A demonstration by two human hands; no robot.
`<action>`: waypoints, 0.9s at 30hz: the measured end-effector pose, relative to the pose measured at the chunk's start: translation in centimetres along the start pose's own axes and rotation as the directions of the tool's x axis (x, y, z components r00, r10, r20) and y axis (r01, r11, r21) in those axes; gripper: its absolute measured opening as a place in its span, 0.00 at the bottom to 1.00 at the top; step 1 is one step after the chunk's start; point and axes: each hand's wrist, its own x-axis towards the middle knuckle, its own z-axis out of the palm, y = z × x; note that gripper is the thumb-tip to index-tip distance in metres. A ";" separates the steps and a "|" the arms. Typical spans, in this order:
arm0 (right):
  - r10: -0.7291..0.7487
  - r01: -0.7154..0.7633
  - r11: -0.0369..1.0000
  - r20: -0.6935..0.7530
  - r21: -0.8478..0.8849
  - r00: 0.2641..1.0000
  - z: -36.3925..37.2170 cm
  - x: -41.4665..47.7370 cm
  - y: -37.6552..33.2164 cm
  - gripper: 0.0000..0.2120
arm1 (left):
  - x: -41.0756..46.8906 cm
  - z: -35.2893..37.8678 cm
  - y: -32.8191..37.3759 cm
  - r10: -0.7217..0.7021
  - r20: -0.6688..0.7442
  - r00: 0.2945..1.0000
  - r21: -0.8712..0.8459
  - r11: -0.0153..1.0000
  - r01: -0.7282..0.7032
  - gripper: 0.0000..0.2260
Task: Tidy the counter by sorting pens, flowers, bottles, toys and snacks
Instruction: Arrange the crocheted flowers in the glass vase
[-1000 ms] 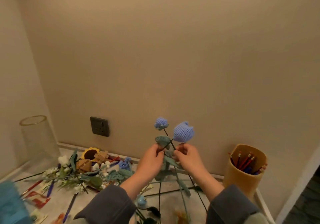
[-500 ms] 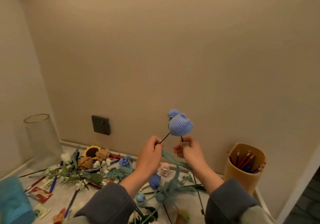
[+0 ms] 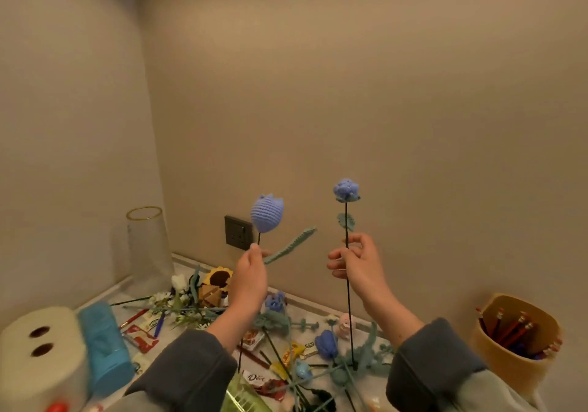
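One tabletop (image 3: 173, 343), cluttered, set in a wall corner. One white paper roll pack (image 3: 41, 357) at near left with two dark core holes, one blue soft pack (image 3: 103, 344) touching its right side. One clear glass vase (image 3: 148, 252) upright in the back left corner. One yellow cup (image 3: 509, 364) at far right, holding red pencils (image 3: 512, 332); count unclear.

Two hands, both raised above the tabletop, well apart. Left hand (image 3: 249, 279): fingers curled, thumb and forefinger pinching the wire stem of one blue tulip (image 3: 266, 214) just below its head; a green knitted leaf sticks out to the right of the hand. Right hand (image 3: 358, 265): fingers loosely curled, pinching the stem of one blue rose (image 3: 346, 190) below its single leaf; the head is well above the hand, and the stem runs straight down past the wrist. Both flowers upright.

One dark wall socket (image 3: 238, 232) behind the tulip. On the tabletop below the hands: one sunflower (image 3: 219, 279), two more blue flowers (image 3: 327, 343) lying among green stems, one Dove bar (image 3: 257, 378), one pink toy (image 3: 345, 327), one red snack sachet (image 3: 140, 338), one blue pen (image 3: 159, 325).
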 end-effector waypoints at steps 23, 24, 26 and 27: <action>-0.086 0.001 0.929 0.212 0.371 0.974 34.7 2.4 -10.3 0.00 | 16.2 -25.1 1.8 0.422 0.027 0.906 0.005 0.906 -0.422 0.11; -0.090 0.008 0.929 0.203 0.371 0.975 35.4 2.7 -10.5 0.00 | 16.9 -25.7 1.9 0.440 0.032 0.898 0.022 0.898 -0.440 0.11; -0.110 0.032 0.928 0.190 0.371 0.976 36.3 3.4 -11.0 0.00 | 18.3 -26.7 2.5 0.467 0.041 0.883 0.048 0.882 -0.469 0.11; -0.130 0.053 0.925 0.181 0.377 0.975 36.9 3.9 -11.5 0.00 | 19.2 -27.3 3.0 0.485 0.052 0.873 0.051 0.871 -0.488 0.10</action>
